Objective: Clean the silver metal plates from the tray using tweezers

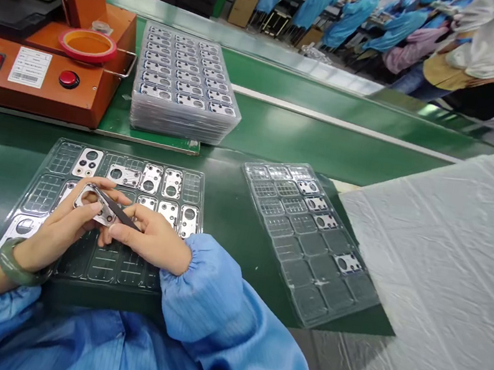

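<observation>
My left hand (65,219), with a green bangle (15,263) at its wrist, grips a silver metal plate (104,213) that has one large round hole and smaller ones. Dark tweezers (121,213) are pinched in my right hand (153,239), their tip reaching the plate's upper edge. Both hands are above a clear plastic tray (103,265) with many pockets. Several similar plates lie in its pockets, among them one plate (88,163) at the back left. The fingers hide part of the tray.
A second clear tray (309,265) with several plates lies to the right. Behind stands a tall stack of filled trays (182,117). An orange machine (30,89) at the back left bears a red tape roll (87,46). Grey sheeting (450,244) covers the right side; people work farther back.
</observation>
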Available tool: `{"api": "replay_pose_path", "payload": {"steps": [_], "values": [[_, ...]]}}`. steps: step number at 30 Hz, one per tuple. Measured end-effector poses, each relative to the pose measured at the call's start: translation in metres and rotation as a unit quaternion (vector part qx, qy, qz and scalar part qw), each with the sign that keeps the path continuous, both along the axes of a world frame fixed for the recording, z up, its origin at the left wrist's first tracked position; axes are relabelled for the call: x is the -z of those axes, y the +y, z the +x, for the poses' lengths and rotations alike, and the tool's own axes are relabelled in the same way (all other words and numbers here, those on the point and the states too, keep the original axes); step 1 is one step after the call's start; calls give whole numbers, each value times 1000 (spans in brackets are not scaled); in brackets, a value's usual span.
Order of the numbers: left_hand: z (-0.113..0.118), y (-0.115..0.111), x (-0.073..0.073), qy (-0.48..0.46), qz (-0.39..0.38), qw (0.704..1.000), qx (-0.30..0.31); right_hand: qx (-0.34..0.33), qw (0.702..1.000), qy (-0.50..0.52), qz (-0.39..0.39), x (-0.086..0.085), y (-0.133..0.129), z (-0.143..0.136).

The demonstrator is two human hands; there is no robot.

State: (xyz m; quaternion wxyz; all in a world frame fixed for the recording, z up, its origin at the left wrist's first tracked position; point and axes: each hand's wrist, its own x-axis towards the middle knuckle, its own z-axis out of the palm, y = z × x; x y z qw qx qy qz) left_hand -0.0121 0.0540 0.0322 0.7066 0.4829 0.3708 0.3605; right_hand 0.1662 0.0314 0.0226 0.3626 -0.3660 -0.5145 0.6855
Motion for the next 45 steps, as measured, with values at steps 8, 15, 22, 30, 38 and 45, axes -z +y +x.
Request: {"api": "replay_pose_path", "payload": {"steps": [8, 15, 22, 30, 38, 45], "values": [[0, 3, 8, -40, 55, 997, 29, -59, 997, -34, -41, -9, -2, 4], [5, 5, 5, -87, 89, 991, 54, -109, 986, 33, -118, -6, 1, 10], [5, 4, 6, -100, 94, 988, 70, -122, 979, 62, -151, -5, 0, 9], [5, 6, 1, -73, 101, 989, 78, -88, 992, 12, -91, 1, -2, 2], [4, 7, 6, -89, 67, 989, 97, -117, 992, -20, -47, -1, -1, 6], [4, 8, 3, -66, 67, 990, 100, -185, 981, -43, -44, -2, 3, 15]]}}
